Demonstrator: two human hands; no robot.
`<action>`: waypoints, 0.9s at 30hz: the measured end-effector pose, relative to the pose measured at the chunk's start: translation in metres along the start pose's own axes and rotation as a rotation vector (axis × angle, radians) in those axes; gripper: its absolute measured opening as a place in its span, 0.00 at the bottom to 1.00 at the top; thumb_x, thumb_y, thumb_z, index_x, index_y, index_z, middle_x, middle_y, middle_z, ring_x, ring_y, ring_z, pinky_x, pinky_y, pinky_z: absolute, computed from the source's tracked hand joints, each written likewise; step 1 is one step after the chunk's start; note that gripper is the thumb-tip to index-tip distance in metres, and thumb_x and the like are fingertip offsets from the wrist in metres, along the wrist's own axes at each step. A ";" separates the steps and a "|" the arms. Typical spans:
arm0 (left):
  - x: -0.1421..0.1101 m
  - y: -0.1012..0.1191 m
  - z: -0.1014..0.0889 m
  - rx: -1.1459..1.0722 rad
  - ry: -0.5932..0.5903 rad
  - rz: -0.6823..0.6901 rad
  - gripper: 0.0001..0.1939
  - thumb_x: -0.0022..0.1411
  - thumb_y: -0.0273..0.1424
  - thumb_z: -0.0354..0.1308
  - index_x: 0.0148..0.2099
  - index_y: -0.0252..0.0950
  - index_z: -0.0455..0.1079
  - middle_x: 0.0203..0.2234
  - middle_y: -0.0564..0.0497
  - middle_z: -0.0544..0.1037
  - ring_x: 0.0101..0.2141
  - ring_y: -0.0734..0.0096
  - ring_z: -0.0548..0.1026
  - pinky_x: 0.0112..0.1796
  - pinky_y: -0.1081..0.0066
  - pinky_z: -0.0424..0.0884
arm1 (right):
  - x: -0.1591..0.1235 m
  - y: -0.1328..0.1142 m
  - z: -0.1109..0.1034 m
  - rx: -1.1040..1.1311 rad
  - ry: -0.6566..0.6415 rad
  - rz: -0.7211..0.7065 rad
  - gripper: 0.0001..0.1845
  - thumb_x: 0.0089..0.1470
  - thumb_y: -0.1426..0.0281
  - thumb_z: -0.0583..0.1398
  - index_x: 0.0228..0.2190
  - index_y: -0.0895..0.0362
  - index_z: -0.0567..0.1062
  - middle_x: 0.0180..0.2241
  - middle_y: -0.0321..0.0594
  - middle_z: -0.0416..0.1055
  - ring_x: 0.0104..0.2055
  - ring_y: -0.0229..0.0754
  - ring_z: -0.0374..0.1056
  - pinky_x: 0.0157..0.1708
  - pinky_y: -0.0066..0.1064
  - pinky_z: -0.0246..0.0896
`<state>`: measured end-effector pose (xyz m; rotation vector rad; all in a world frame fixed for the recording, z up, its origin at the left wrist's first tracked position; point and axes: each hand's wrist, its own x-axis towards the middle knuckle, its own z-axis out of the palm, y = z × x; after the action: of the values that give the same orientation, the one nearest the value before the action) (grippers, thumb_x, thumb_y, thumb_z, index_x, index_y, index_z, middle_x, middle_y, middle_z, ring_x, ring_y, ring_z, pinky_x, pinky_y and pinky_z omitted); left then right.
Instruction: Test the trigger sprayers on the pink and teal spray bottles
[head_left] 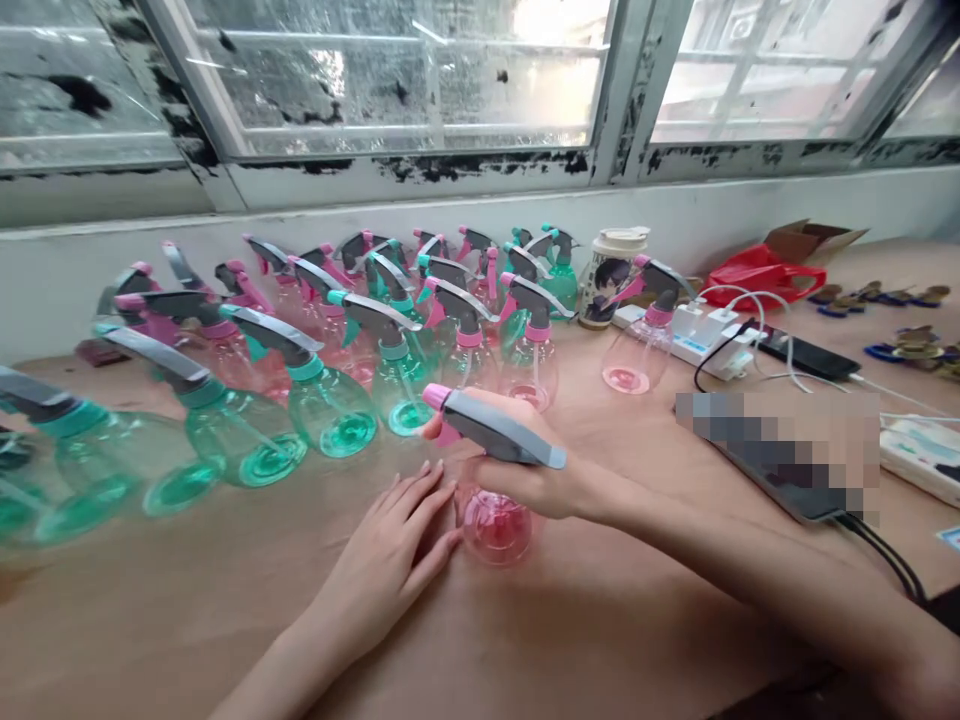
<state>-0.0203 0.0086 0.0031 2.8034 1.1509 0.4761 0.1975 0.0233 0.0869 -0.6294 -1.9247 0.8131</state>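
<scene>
The right hand (544, 485), at the centre of the frame, is clamped around the upper part of a pink spray bottle (497, 535), which is held upright at or just above the worktop (225, 620); whether its base is touching cannot be told. The bottle's pink nozzle is pointed toward the upper left, and its grey lever is angled down to the right. The left hand (397, 540), just left of the bottle, is laid palm down with its fingers extended and slightly apart; whether the bottle is touched by it cannot be told.

Clear green bottles (334, 415) are lined up from the left edge toward the centre, with more pink and green ones crowded behind. One separate pink bottle (637, 355) is placed right of centre.

Behind it, a lidded tumbler (600, 285) is printed with a dark-haired figure and a strip of lettering, too small and blurred to be read. On the right, a white power strip (712, 345) is plugged with chargers and cables. A dark device (780, 460) is covered by blocky pixelation, so any writing there is hidden. At the far right edge, a blue-and-white printed card (950, 538) is cut off by the frame, its print illegible. In the upper right, a red plastic bag (757, 280) is seen.
</scene>
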 end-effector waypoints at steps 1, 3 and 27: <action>0.001 0.001 -0.001 0.000 -0.001 -0.004 0.17 0.72 0.39 0.48 0.56 0.37 0.68 0.58 0.41 0.70 0.58 0.48 0.67 0.57 0.45 0.62 | 0.001 -0.001 -0.001 0.004 -0.010 0.014 0.16 0.44 0.77 0.55 0.37 0.58 0.71 0.34 0.39 0.70 0.31 0.39 0.66 0.33 0.33 0.64; 0.003 0.002 -0.003 -0.003 -0.002 -0.005 0.18 0.72 0.39 0.48 0.56 0.36 0.68 0.56 0.40 0.71 0.57 0.47 0.68 0.55 0.45 0.64 | 0.002 -0.003 -0.001 0.022 -0.020 0.044 0.10 0.49 0.74 0.57 0.36 0.59 0.71 0.31 0.37 0.68 0.30 0.38 0.65 0.32 0.31 0.63; -0.001 0.010 -0.004 -0.055 -0.026 -0.047 0.20 0.71 0.37 0.51 0.61 0.35 0.64 0.59 0.40 0.69 0.60 0.49 0.65 0.58 0.46 0.60 | -0.007 0.006 0.004 0.025 0.014 0.082 0.09 0.57 0.67 0.60 0.41 0.55 0.73 0.35 0.40 0.71 0.35 0.42 0.70 0.40 0.36 0.70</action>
<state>-0.0153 0.0012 0.0081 2.7211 1.1778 0.4588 0.1979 0.0210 0.0768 -0.7005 -1.8839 0.8804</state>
